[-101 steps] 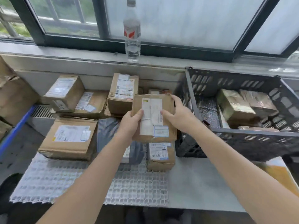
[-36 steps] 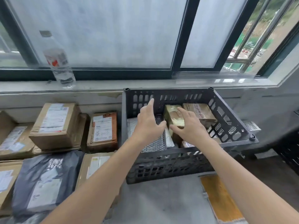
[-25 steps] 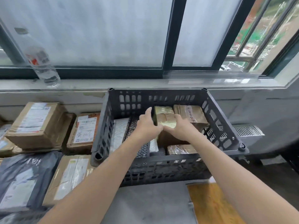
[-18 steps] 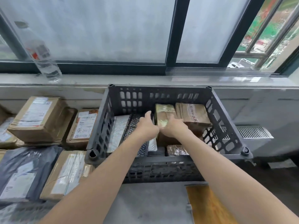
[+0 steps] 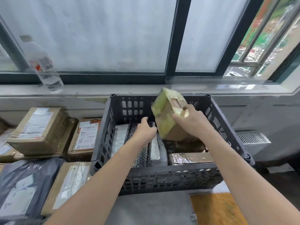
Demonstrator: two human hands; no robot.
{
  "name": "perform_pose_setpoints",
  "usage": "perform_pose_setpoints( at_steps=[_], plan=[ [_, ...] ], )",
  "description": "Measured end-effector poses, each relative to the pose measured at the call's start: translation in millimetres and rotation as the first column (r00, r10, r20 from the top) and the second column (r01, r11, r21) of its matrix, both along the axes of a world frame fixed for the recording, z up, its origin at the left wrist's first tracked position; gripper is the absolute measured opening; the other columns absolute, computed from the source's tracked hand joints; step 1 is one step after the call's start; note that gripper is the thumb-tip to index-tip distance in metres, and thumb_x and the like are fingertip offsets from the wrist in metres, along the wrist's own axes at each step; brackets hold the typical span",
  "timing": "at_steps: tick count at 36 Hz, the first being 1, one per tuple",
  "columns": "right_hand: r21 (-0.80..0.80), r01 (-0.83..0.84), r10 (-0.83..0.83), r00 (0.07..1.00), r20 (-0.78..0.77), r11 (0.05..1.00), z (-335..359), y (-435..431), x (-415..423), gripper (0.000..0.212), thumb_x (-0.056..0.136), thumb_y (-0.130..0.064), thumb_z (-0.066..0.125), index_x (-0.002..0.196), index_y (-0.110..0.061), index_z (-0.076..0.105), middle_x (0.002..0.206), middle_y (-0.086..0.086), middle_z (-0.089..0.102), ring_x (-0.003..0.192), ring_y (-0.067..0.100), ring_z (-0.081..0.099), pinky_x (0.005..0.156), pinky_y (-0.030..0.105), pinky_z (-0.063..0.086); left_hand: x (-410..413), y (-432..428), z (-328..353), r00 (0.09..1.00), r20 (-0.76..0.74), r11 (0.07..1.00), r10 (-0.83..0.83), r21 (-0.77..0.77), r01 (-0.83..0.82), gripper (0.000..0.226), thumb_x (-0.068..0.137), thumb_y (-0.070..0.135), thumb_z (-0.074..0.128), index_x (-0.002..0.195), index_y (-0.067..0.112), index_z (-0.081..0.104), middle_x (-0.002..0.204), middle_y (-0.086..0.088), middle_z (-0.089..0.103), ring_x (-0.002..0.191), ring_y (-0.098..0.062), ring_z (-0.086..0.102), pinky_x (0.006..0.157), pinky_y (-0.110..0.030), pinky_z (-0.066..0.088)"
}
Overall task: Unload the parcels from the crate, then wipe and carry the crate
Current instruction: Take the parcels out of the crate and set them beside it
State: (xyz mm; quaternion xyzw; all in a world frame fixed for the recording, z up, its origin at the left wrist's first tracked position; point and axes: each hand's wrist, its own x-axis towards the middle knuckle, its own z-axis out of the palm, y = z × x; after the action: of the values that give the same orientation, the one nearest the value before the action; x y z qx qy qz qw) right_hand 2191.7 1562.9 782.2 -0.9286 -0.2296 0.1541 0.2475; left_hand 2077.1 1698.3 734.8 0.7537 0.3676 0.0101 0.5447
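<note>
Crate (image 5: 170,179): a dark grey perforated plastic crate standing on a grey tabletop (image 5: 151,210), its far wall just beneath the window sill (image 5: 97,90). Viewed from behind the person's outstretched forearms.

Right hand (image 5: 193,122): curled round a cardboard parcel wrapped in yellowish tape (image 5: 167,116), fingers over its upper right edge. The parcel is held tilted, one corner raised above the crate's far rim, its lower end clear of the parcels beneath.

Left hand (image 5: 144,131): inside the crate, just beside the held parcel, fingers relaxed and pointing forward, gripping nothing. It hovers over a black bubble mailer (image 5: 142,155).

Contents of the crate: a white padded mailer (image 5: 120,137) against the left wall; the black bubble mailer beside it; a grey pouch (image 5: 159,153) in the middle; a flat tape-wrapped parcel (image 5: 190,158) against the near wall on the right.

Left of the crate: a labelled cardboard box (image 5: 37,130) stacked on others, a smaller labelled box (image 5: 86,137) touching the crate's left wall, a grey poly mailer (image 5: 21,184), and a flat carton (image 5: 68,182) beside it.

On the sill, far left: a clear water bottle (image 5: 43,65). At lower right, an orange board (image 5: 215,210) lies on the tabletop.
</note>
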Motion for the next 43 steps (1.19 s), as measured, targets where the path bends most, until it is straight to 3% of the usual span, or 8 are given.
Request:
perform_pose_setpoints(
  at_steps=[5, 8, 16, 21, 27, 33, 38, 43],
  plan=[
    [0.297, 0.075, -0.012, 0.978, -0.209, 0.952, -2.3, -6.5, 3.5, 0.057, 0.085, -0.059, 0.054, 0.135, -0.033, 0.044, 0.120, 0.000, 0.054, 0.101, 0.019, 0.058, 0.077, 0.040, 0.057, -1.2, 8.6, 5.3, 0.988, 0.119, 0.984, 0.101, -0.156, -0.082, 0.062, 0.098, 0.038, 0.051, 0.152, 0.022, 0.024, 0.131, 0.000, 0.046, 0.088, -0.012, 0.053, 0.092, -0.037, 0.050],
    [0.412, 0.191, -0.002, 0.909, -0.416, 0.891, -10.6, -8.4, 1.3, 0.068, 0.071, -0.069, 0.055, 0.128, -0.032, 0.051, 0.127, 0.002, 0.058, 0.117, 0.025, 0.057, 0.091, 0.052, 0.054, -5.1, 14.3, 9.4, 0.972, 0.175, 0.954, 0.156, -0.281, -0.103, 0.062, 0.096, 0.044, 0.053, 0.150, 0.026, 0.030, 0.140, 0.002, 0.043, 0.118, -0.022, 0.050, 0.094, -0.044, 0.052],
    [0.431, 0.420, 0.062, 0.655, -0.753, 0.798, -15.2, 1.1, -5.7, 0.055, 0.093, -0.062, 0.046, 0.127, -0.022, 0.057, 0.117, 0.020, 0.067, 0.102, 0.037, 0.068, 0.073, 0.049, 0.059, -23.8, 20.7, 25.3, 0.915, 0.382, 0.980, 0.127, -0.192, -0.055, 0.048, 0.104, 0.030, 0.042, 0.151, 0.028, 0.033, 0.149, 0.003, 0.041, 0.132, -0.017, 0.041, 0.112, -0.046, 0.036],
    [0.344, 0.441, -0.007, 0.623, -0.782, 0.829, -12.2, 9.1, -2.9, 0.077, 0.087, -0.077, 0.033, 0.126, -0.015, 0.055, 0.111, 0.018, 0.066, 0.088, 0.034, 0.072, 0.060, 0.038, 0.058, -36.3, 18.4, 29.3, 0.906, 0.422, 0.998, -0.024, -0.044, 0.046, 0.054, 0.101, 0.013, 0.040, 0.153, 0.022, 0.031, 0.155, 0.003, 0.035, 0.137, -0.013, 0.037, 0.116, -0.036, 0.030],
    [0.351, 0.389, -0.002, 0.673, -0.739, 0.852, -8.0, 14.7, -0.7, 0.077, 0.085, -0.078, 0.037, 0.122, -0.012, 0.055, 0.062, 0.005, 0.062, 0.051, 0.019, 0.058, 0.050, 0.027, 0.051, -45.6, 27.6, 29.0, 0.895, 0.430, 0.991, -0.120, -0.007, 0.137, 0.064, 0.095, 0.005, 0.041, 0.152, 0.034, 0.033, 0.140, 0.010, 0.053, 0.114, -0.005, 0.057, 0.098, -0.027, 0.049],
    [0.421, 0.327, 0.032, 0.757, -0.652, 0.846, -8.9, 20.8, -8.8, 0.074, 0.088, -0.071, 0.045, 0.125, -0.009, 0.057, 0.077, 0.005, 0.053, 0.050, 0.013, 0.052, 0.053, 0.028, 0.051, -48.9, 36.1, 30.9, 0.878, 0.467, 0.991, -0.105, 0.118, 0.056, 0.062, 0.096, 0.013, 0.060, 0.149, 0.034, 0.038, 0.114, 0.023, 0.054, 0.102, 0.016, 0.054, 0.068, -0.001, 0.045],
    [0.434, 0.307, 0.035, 0.783, -0.622, 0.847, -9.3, 24.0, -17.0, 0.062, 0.090, -0.069, 0.043, 0.116, -0.017, 0.063, 0.093, 0.005, 0.063, 0.078, 0.020, 0.059, 0.083, 0.041, 0.057, -47.7, 41.2, 30.1, 0.869, 0.494, 0.987, -0.026, 0.152, -0.057, 0.050, 0.091, 0.027, 0.069, 0.139, 0.030, 0.054, 0.123, 0.014, 0.060, 0.114, -0.007, 0.054, 0.091, -0.025, 0.050],
    [0.485, 0.410, 0.079, 0.696, -0.714, 0.773, -15.1, 19.7, -17.2, 0.045, 0.099, -0.045, 0.044, 0.126, -0.012, 0.058, 0.100, 0.010, 0.065, 0.089, 0.026, 0.064, 0.081, 0.044, 0.057, -51.3, 37.6, 28.1, 0.829, 0.545, 0.941, -0.126, 0.329, -0.073, 0.049, 0.080, 0.024, 0.080, 0.126, 0.028, 0.064, 0.117, 0.019, 0.054, 0.108, 0.021, 0.036, 0.103, -0.006, 0.024]
  ],
)
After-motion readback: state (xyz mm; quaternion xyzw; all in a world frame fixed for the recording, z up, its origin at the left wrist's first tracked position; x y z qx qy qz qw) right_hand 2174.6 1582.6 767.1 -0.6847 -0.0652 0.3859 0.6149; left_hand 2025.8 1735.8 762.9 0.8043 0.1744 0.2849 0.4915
